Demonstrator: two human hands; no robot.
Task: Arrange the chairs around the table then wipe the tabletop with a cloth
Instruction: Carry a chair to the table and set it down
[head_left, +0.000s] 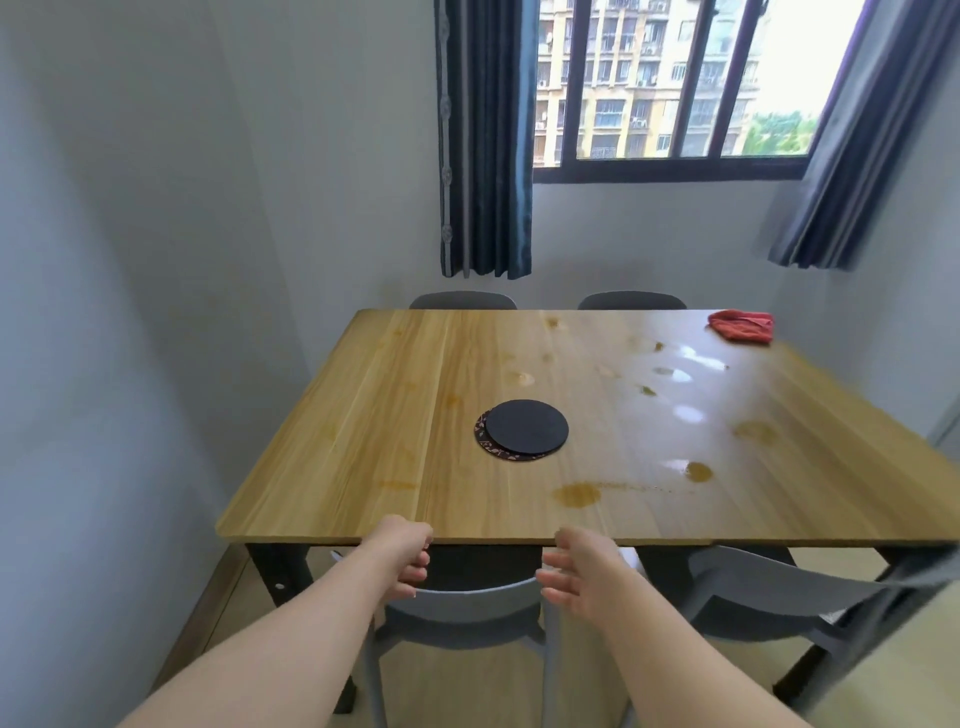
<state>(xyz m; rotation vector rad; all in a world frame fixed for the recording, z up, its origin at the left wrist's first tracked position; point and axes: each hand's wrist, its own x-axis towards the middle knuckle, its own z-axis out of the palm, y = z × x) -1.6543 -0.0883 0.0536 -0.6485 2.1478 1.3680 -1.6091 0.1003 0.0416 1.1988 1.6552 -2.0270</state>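
Observation:
A wooden table (363, 441) carries brown spill stains and wet patches across its right half. A crumpled red cloth (742, 326) lies at its far right corner. A grey chair (467, 605) stands tucked under the near edge, straight in front of me. My left hand (405, 551) hovers with loosely curled fingers at the left end of its backrest, holding nothing. My right hand (582, 571) has its fingers spread just beside the right end of the backrest. A second grey chair (753, 587) stands under the near right side. Two more chair backs (462, 300) (631, 300) show behind the far edge.
Two stacked round dark coasters (525, 427) lie near the table's middle. A white wall runs close along the table's left side. A window with dark curtains (485, 156) is behind the far chairs. Light wooden floor shows at the lower right.

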